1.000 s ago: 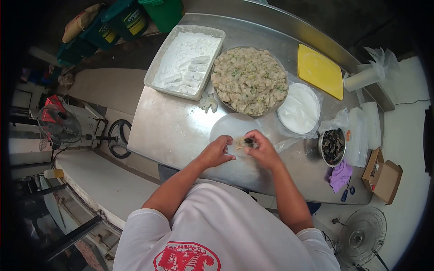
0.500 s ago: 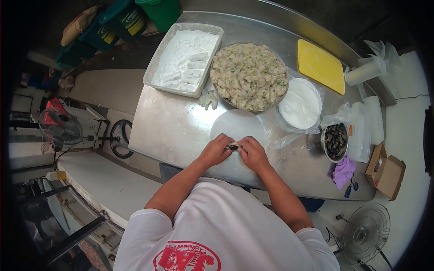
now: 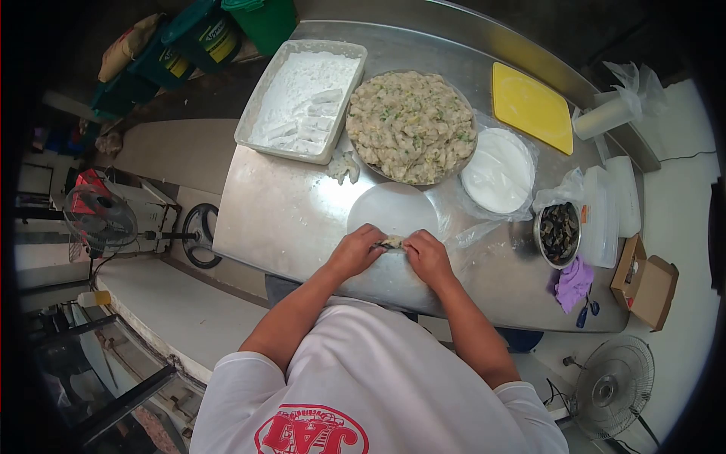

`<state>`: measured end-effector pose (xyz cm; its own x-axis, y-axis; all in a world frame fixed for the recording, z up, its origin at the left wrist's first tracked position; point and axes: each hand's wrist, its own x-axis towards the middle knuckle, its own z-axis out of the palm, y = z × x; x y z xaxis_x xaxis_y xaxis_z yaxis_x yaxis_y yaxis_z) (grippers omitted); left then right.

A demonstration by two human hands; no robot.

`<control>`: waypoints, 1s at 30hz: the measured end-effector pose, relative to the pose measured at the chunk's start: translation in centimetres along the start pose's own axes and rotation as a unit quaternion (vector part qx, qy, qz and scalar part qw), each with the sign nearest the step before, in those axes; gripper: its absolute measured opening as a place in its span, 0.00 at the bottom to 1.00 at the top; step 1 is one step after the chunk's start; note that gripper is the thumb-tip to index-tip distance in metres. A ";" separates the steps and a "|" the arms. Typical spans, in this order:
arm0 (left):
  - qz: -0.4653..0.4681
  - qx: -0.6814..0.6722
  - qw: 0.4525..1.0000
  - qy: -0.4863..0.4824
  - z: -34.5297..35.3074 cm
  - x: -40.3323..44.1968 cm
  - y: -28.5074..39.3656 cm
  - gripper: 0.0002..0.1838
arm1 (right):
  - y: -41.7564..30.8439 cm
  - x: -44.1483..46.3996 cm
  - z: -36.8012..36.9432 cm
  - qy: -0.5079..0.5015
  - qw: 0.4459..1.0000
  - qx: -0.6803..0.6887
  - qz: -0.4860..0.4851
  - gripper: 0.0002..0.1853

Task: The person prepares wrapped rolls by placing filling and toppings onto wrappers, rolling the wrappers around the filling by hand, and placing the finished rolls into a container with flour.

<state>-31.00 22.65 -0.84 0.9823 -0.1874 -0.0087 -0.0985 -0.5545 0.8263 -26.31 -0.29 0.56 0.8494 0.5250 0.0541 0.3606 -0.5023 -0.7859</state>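
A thin round white wrapper (image 3: 393,208) lies flat on the steel table, close to its front edge. Over the near part of it is a small strip of pale filling (image 3: 392,242) with a dark piece showing. The fingers of my left hand (image 3: 357,251) are closed at the strip's left end. My right hand (image 3: 427,256) pinches its right end. Fingertips hide both ends. Beyond the wrapper stands a heaped bowl of minced filling (image 3: 412,125) flecked with green. A stack of round white wrappers (image 3: 497,170) in plastic is to the right.
A tub of white powder (image 3: 299,102) holds several coated rolls, with a pale lump (image 3: 345,168) beside it. Rightward are a yellow board (image 3: 532,108), a bowl of dark pieces (image 3: 559,234), a purple cloth (image 3: 575,284), clear containers (image 3: 599,219) and a cardboard box (image 3: 643,284).
My hands have moved slightly apart, and more of the filling strip shows between them. The whole view has shifted a little.
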 end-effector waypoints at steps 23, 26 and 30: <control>0.032 -0.038 0.996 0.068 0.0 -0.3 0.2 0.16 | -1.4 2.2 -0.7 -0.057 0.998 -0.014 -0.028 0.10; 0.018 -0.032 0.999 0.037 0.0 -0.4 0.2 0.13 | -1.3 2.1 -0.5 -0.047 0.999 -0.024 -0.008 0.09; 0.032 -0.013 0.999 0.029 0.0 -0.3 0.2 0.15 | -1.7 2.3 -1.0 0.034 0.998 0.053 -0.019 0.08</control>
<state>-31.35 22.60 -0.71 0.9817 -0.1745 0.0756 -0.1573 -0.5219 0.8384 -24.56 1.14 2.63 0.8613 0.4928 0.1234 0.3528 -0.4053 -0.8434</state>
